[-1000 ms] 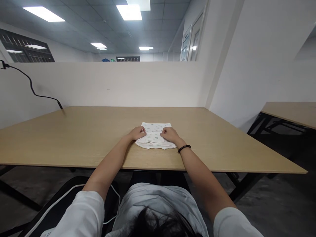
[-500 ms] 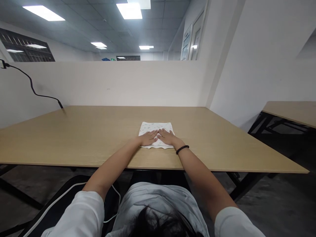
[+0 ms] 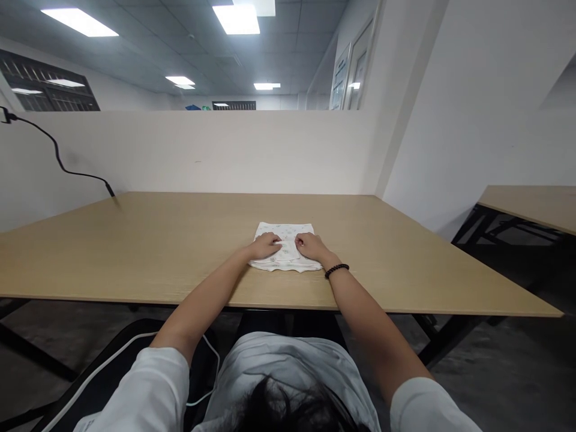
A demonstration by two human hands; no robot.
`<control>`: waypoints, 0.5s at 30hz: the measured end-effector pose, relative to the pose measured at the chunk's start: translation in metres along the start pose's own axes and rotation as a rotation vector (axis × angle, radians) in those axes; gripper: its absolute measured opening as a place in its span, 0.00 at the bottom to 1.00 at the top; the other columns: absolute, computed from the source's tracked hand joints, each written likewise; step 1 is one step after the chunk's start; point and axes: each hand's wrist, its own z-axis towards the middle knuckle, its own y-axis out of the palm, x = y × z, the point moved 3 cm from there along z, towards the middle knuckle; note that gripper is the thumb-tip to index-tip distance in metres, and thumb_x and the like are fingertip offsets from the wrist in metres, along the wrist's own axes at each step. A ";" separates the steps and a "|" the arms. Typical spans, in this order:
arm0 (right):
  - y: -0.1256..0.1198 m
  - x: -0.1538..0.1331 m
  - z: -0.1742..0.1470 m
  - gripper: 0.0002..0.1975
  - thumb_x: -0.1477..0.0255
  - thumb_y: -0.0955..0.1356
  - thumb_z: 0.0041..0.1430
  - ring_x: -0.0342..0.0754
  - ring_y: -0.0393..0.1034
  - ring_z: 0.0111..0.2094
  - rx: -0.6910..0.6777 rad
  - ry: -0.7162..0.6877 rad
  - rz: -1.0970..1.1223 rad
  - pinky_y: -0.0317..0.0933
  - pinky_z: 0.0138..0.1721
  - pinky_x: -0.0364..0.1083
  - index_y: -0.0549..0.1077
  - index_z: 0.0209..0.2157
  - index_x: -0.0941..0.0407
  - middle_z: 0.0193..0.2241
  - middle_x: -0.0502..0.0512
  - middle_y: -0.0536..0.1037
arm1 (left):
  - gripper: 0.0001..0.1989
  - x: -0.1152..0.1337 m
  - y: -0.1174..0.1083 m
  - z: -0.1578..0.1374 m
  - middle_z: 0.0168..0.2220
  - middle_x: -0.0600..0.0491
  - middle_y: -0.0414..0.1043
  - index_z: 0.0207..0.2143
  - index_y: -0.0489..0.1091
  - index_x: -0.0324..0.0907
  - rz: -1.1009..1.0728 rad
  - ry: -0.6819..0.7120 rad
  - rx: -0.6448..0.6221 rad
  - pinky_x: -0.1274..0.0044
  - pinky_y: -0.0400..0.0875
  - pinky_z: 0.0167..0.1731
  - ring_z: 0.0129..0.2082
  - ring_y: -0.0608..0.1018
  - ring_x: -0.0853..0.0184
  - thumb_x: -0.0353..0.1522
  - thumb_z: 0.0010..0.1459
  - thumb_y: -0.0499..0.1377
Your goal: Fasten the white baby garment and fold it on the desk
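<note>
A white folded cloth [image 3: 285, 230] with a small printed pattern lies on the table, near its front edge. My left hand [image 3: 264, 246] rests on the cloth's left part, fingers curled and closed on a layer of it. On the right part, my right hand [image 3: 311, 246] is likewise closed, with the fingertips drawn in on the fabric. Between the hands a crease or layer edge runs across the cloth, slightly lifted. A dark bead bracelet [image 3: 336, 270] circles my right wrist.
The light wood table [image 3: 180, 222] meets a low white partition [image 3: 243, 153] at the back. A black flexible arm [image 3: 58, 157] rises at the back left. Another table [image 3: 531, 201] stands at the right. A white cable [image 3: 103, 367] hangs by a dark chair at the lower left.
My hands lay flat and close together on the cloth; now they are farther apart with curled fingers gripping it. A layer edge shows between them.
</note>
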 end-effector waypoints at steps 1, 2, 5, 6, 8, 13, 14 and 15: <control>0.001 0.000 0.001 0.09 0.79 0.65 0.57 0.51 0.71 0.41 0.003 -0.006 0.008 0.55 0.38 0.44 0.76 0.35 0.55 0.37 0.56 0.80 | 0.14 0.000 0.000 0.001 0.38 0.47 0.76 0.39 0.76 0.40 -0.036 0.002 -0.001 0.70 0.68 0.45 0.43 0.74 0.56 0.39 0.56 0.57; 0.002 0.001 0.002 0.09 0.79 0.65 0.57 0.50 0.71 0.40 0.008 -0.011 0.017 0.55 0.37 0.44 0.76 0.35 0.56 0.37 0.55 0.80 | 0.14 0.000 0.000 0.001 0.37 0.48 0.75 0.37 0.75 0.40 -0.081 0.009 0.001 0.71 0.68 0.43 0.41 0.74 0.57 0.39 0.56 0.57; 0.005 0.004 0.005 0.08 0.78 0.63 0.60 0.49 0.70 0.38 0.022 -0.014 0.046 0.55 0.36 0.43 0.74 0.36 0.56 0.38 0.55 0.80 | 0.14 0.002 -0.002 0.000 0.36 0.50 0.74 0.36 0.73 0.40 -0.227 0.042 0.019 0.72 0.69 0.40 0.38 0.73 0.61 0.41 0.56 0.56; 0.005 0.005 0.006 0.08 0.78 0.63 0.61 0.49 0.70 0.38 0.028 -0.013 0.054 0.55 0.36 0.43 0.74 0.36 0.56 0.38 0.56 0.80 | 0.15 0.003 -0.002 0.000 0.36 0.50 0.73 0.36 0.72 0.40 -0.270 0.053 0.022 0.73 0.69 0.40 0.38 0.73 0.61 0.42 0.57 0.55; 0.007 0.007 0.007 0.08 0.77 0.62 0.63 0.49 0.70 0.38 0.044 -0.008 0.059 0.54 0.36 0.43 0.72 0.37 0.56 0.39 0.56 0.80 | 0.16 0.005 -0.004 -0.002 0.37 0.51 0.73 0.37 0.71 0.40 -0.340 0.064 0.015 0.73 0.69 0.40 0.38 0.72 0.62 0.44 0.58 0.55; 0.008 0.006 0.006 0.08 0.74 0.60 0.67 0.50 0.70 0.39 0.070 -0.001 0.062 0.54 0.35 0.43 0.70 0.40 0.54 0.40 0.55 0.79 | 0.20 0.007 -0.004 -0.003 0.37 0.52 0.72 0.40 0.70 0.41 -0.411 0.088 -0.057 0.74 0.69 0.39 0.38 0.72 0.63 0.48 0.58 0.56; 0.009 0.006 0.006 0.08 0.73 0.60 0.67 0.50 0.70 0.39 0.072 -0.002 0.070 0.54 0.35 0.43 0.70 0.40 0.54 0.40 0.55 0.79 | 0.20 0.007 -0.003 -0.003 0.36 0.52 0.72 0.40 0.70 0.41 -0.413 0.096 -0.067 0.74 0.69 0.40 0.38 0.72 0.63 0.48 0.58 0.56; 0.009 0.006 0.005 0.08 0.73 0.59 0.68 0.50 0.70 0.38 0.073 -0.004 0.080 0.54 0.35 0.43 0.69 0.41 0.53 0.40 0.54 0.79 | 0.20 0.007 -0.003 -0.003 0.36 0.52 0.72 0.39 0.70 0.41 -0.410 0.097 -0.071 0.74 0.69 0.40 0.38 0.71 0.63 0.48 0.58 0.56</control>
